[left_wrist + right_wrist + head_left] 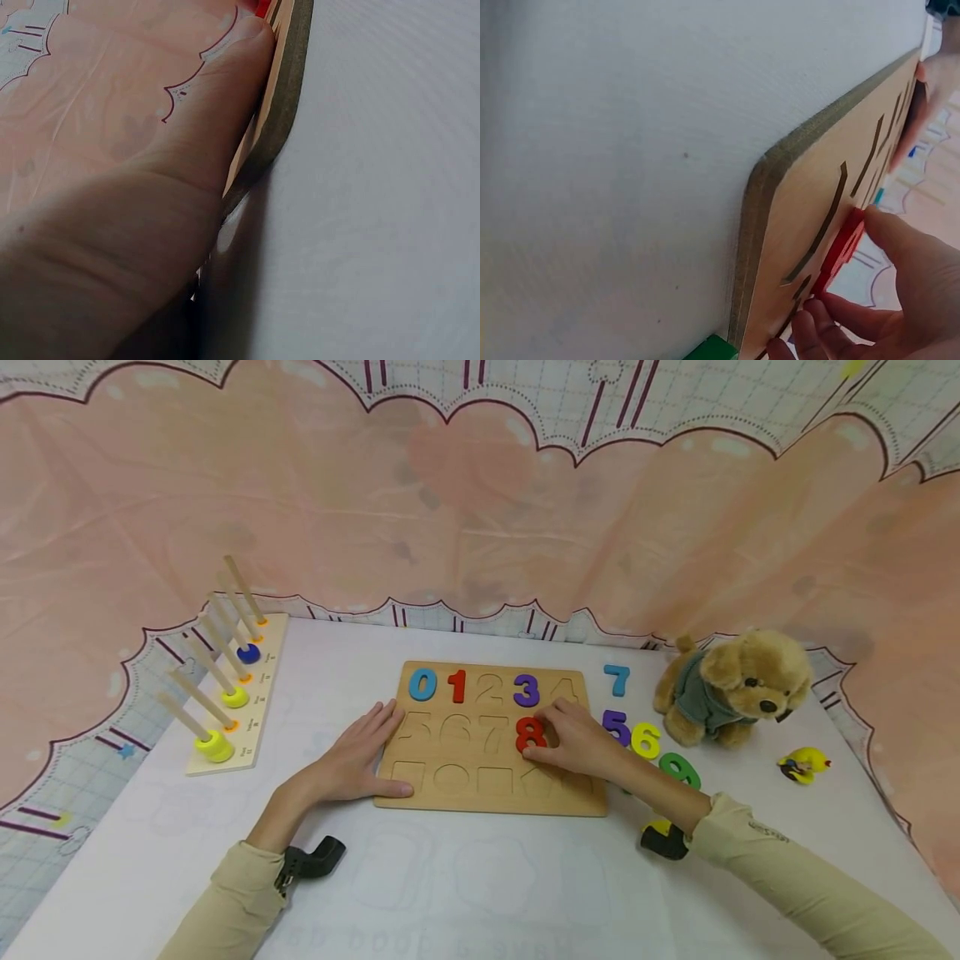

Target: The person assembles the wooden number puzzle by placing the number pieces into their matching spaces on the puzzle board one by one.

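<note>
A wooden number puzzle board [465,803] lies flat on the white table. My left hand [348,764] rests on its left side, fingers along the edge and thumb on the lower left corner. In the left wrist view the thumb [217,97] lies along the board's edge. My right hand [573,741] pinches a red number 8 [531,735] between thumb and fingers, over the right part of the middle row. The right wrist view shows that red 8 on edge against the board face. A blue 0 [413,685], red 1 [457,687] and purple 3 [527,692] sit in the top row.
Right of the board lie a blue 7 [618,679], purple 5 [615,727], yellow 6 [646,742] and a green number [680,770]. Beyond them are a plush dog [750,685] and a yellow duck [806,764]. A peg stand [262,693] with rings stands left.
</note>
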### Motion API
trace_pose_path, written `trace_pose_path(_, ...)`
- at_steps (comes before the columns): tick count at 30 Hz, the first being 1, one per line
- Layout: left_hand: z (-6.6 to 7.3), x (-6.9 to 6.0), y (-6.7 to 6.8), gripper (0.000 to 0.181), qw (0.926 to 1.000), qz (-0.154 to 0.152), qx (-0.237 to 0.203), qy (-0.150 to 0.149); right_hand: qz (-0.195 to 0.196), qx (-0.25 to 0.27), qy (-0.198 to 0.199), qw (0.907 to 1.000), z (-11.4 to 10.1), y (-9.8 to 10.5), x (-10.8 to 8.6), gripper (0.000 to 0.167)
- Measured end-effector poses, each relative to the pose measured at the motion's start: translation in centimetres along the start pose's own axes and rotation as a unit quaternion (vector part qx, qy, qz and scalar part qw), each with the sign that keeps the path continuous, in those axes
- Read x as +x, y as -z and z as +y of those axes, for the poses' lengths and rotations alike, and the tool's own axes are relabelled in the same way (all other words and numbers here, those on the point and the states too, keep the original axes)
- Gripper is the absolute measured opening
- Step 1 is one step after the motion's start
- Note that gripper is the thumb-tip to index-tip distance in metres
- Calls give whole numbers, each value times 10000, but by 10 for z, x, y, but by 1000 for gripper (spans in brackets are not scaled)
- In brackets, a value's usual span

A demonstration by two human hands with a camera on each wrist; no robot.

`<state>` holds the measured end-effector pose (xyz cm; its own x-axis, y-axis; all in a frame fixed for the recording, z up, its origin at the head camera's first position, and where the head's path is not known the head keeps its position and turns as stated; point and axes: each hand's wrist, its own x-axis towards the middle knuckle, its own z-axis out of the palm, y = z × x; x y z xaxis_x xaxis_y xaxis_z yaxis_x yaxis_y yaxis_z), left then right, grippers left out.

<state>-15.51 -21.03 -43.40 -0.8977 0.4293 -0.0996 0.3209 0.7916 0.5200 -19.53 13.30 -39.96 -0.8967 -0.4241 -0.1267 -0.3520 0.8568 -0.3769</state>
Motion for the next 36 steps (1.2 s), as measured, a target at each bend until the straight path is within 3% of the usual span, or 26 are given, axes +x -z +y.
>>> trace_pose_path(7,0,1,0,117,10000,-17,21,-12,-46,34,-42,10000,0,1,-1,64)
trace_pose_path(12,0,1,0,117,10000,-15,24,6,88,568,-88,9983,5,12,-8,67)
trace_pose_path(19,1,2,-1,117,10000,-51,14,-9,584,796,-34,9951,37,28,-42,67)
trace_pose_path(25,1,0,1,117,10000,-45,-2,55,532,924,-395,9935,64,34,-69,68)
trace_pose_path(36,-1,1,-1,117,9999,-62,9,101,602,966,-359,9929,86,35,-102,69)
